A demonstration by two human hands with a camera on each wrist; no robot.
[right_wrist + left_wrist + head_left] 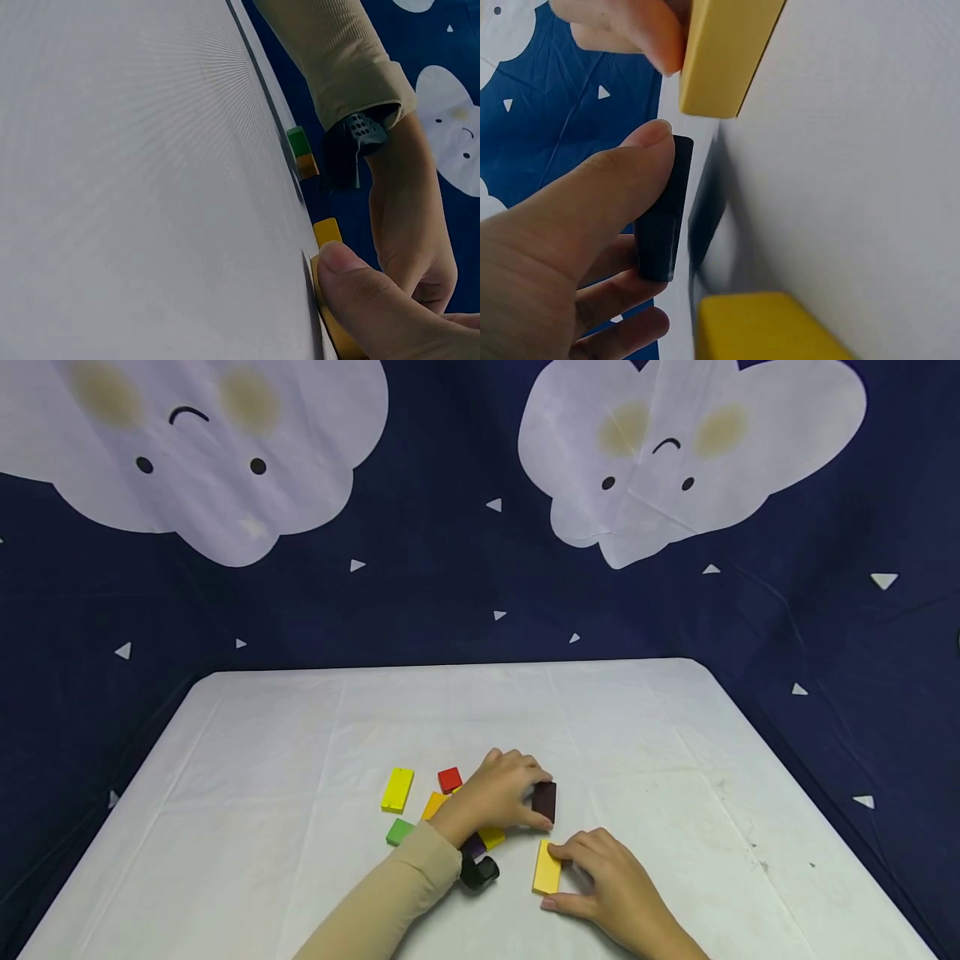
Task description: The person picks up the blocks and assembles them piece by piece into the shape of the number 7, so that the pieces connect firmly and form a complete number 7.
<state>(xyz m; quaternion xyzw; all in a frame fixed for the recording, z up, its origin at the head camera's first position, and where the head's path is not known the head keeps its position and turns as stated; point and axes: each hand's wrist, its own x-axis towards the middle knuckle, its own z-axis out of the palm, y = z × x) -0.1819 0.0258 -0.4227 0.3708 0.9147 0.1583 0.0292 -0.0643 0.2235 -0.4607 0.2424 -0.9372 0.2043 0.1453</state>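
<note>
My left hand [498,793] pinches a dark brown rectangular block [545,802] between thumb and fingers; in the left wrist view the same dark block [664,217] stands just off its shadow on the cloth. Nearer to me, my right hand [611,885] grips a pale yellow block [547,867] at its two ends, thumb on the near one. The right wrist view has the thumb lying over this yellow block [337,330]. The two held blocks are apart, the dark one farther away. Below the left forearm, a purple block [474,845] and another yellow block [491,837] are partly hidden.
Left of the left hand lie a bright yellow block [397,790], a red block [450,779], an orange block [434,805] and a green block [400,832]. A black wrist device [478,870] is on the left wrist. White cloth covers the table [262,752]; a navy curtain [435,602] hangs behind.
</note>
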